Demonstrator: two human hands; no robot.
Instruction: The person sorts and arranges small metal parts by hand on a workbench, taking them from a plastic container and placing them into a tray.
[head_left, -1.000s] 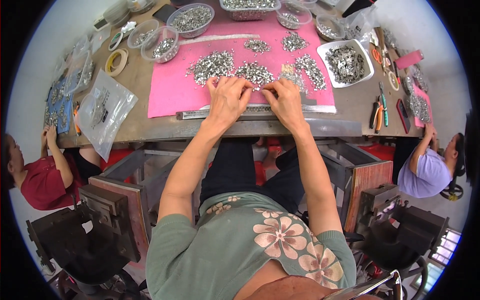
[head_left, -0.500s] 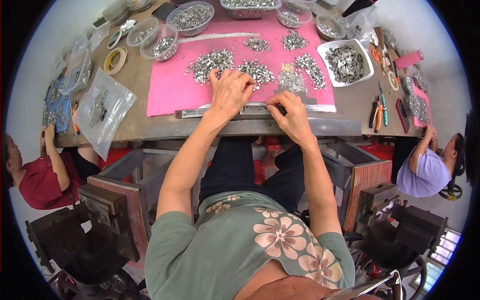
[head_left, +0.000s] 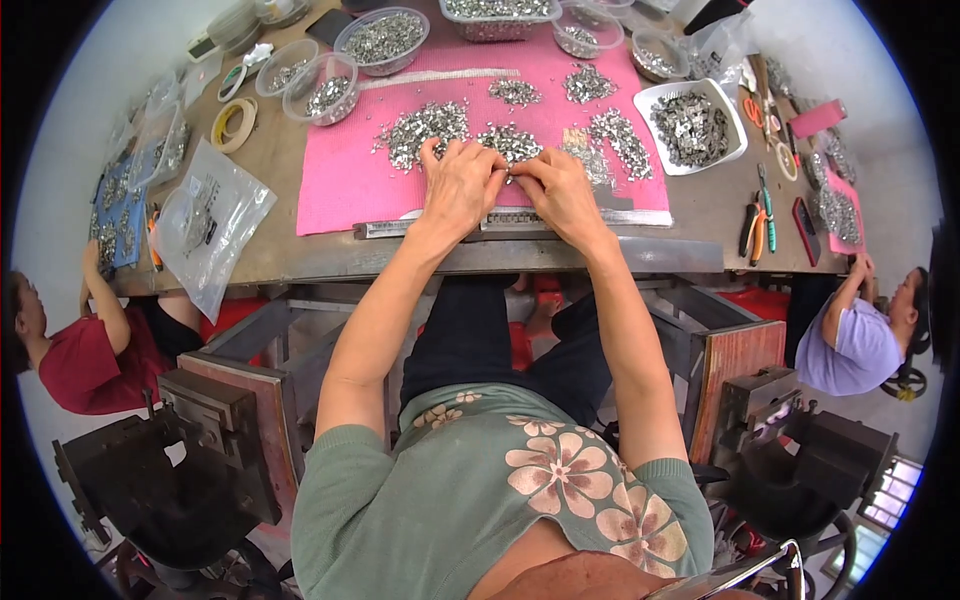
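Nearest, a metal rail (head_left: 388, 229) lies along the front of the pink mat (head_left: 335, 190). Above the mat, the left hand (head_left: 458, 185) and right hand (head_left: 563, 195) curl inward, fingertips nearly meeting; whether they pinch anything, I cannot tell. Just beyond is a pile of metal bits (head_left: 512, 140) — probably light, stiff and slippery, best taken by the edges. Farthest, a clear box (head_left: 500, 19).

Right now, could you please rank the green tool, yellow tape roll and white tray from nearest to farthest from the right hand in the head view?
1. White tray, ahead and right of the right hand.
2. Green tool, farther right.
3. Yellow tape roll, far left.
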